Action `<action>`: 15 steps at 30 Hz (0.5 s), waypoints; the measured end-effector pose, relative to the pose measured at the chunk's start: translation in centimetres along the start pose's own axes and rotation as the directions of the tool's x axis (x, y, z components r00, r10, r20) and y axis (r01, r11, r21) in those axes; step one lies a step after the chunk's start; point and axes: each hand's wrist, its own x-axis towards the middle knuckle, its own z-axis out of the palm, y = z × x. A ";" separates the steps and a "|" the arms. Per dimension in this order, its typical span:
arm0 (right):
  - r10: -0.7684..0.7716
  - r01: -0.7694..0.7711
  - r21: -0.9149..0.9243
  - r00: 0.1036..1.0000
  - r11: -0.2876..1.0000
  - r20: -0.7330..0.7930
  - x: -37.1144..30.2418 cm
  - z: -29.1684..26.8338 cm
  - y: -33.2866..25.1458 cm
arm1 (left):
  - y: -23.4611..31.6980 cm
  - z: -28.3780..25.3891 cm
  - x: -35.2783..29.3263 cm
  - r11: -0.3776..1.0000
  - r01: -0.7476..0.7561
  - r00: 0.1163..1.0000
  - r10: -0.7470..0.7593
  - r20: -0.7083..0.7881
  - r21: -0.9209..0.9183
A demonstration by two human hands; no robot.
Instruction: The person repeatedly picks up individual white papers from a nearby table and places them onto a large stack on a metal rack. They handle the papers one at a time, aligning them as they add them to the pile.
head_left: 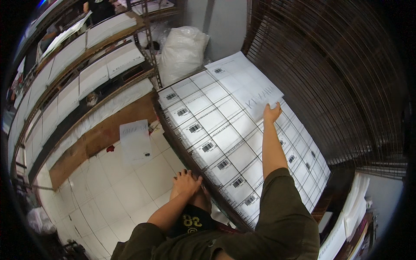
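A large white paper sheet [245,82] with handwriting on it and a small barcode lies at the far side of a slanted work surface. My right hand [272,112] reaches out to the near edge of this sheet, with fingers closed on that edge; the fingertips' underside is hidden. Beneath it spreads a layer of white printed sheets [229,143], marked with a grid of dark lines and several barcodes. My left hand [187,183] rests with fingers spread over my bent knee, beside the dark near edge of the work surface [190,167]. It holds nothing visible.
On the left, a metal shelf rack [149,47] bears stacks of white paper [93,73]. One loose sheet [135,141] lies on the tiled floor [130,182]. A stuffed white plastic sack [182,52] stands beyond the work surface. Dark wire racks [329,65] rise along the right.
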 end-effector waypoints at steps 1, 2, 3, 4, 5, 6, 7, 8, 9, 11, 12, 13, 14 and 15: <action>-0.100 0.100 0.032 0.995 0.994 0.000 -0.9 -1.2 0.1 | 0.0 0.0 -0.1 1.000 0.007 1.000 -0.008 -0.011 -0.014; -0.196 0.196 0.059 0.981 0.979 -0.006 -2.0 -2.6 0.4 | 0.1 -0.2 -0.2 1.000 0.009 1.000 -0.010 -0.019 -0.024; -0.208 0.202 0.120 0.977 0.972 0.045 -3.3 -4.4 0.7 | 0.2 -0.3 -0.3 0.999 0.005 1.000 -0.005 -0.027 -0.033; -0.219 0.202 0.174 0.972 0.964 0.087 -5.0 -6.5 1.3 | 0.1 0.0 -0.2 0.999 0.002 0.999 -0.004 -0.040 -0.036; -0.182 0.139 0.261 0.972 0.955 0.148 -6.7 -8.7 1.9 | -0.2 0.5 -0.1 0.999 -0.009 0.999 0.007 -0.052 -0.038; -0.149 0.075 0.340 0.969 0.937 0.197 -8.5 -11.2 2.6 | -0.4 0.9 0.0 0.999 -0.031 0.998 0.029 -0.061 -0.039; -0.131 0.041 0.382 0.968 0.923 0.215 -10.2 -14.1 3.1 | -0.3 0.7 0.0 1.000 -0.020 0.999 0.019 -0.039 -0.023; -0.114 0.006 0.423 0.967 0.906 0.230 -11.7 -17.0 3.7 | -0.2 0.5 -0.2 1.000 -0.009 1.000 0.009 -0.018 -0.003; -0.069 -0.031 0.409 0.971 0.912 0.227 -12.9 -20.1 4.6 | -0.4 0.7 -0.3 1.000 0.001 0.999 -0.001 -0.035 -0.001; 0.010 -0.102 0.397 0.974 0.912 0.228 -14.8 -25.9 6.4 | -1.5 1.6 -0.1 1.000 0.025 0.997 -0.025 -0.077 -0.009; 0.061 -0.125 0.362 0.981 0.924 0.186 -15.6 -29.1 7.3 | -2.1 2.3 0.2 0.999 0.033 0.995 -0.034 -0.097 -0.017; 0.107 -0.149 0.328 0.984 0.933 0.141 -16.2 -32.2 8.1 | -1.9 2.3 0.0 0.999 0.029 0.994 -0.033 -0.109 -0.035; 0.155 -0.178 0.300 0.983 0.937 0.101 -16.9 -35.2 8.7 | -1.8 2.1 -0.4 0.998 0.031 0.992 -0.038 -0.121 -0.051; 0.187 -0.191 0.281 0.982 0.941 0.040 -17.4 -38.0 8.8 | -2.3 2.3 -0.3 0.999 0.022 0.992 -0.027 -0.122 -0.043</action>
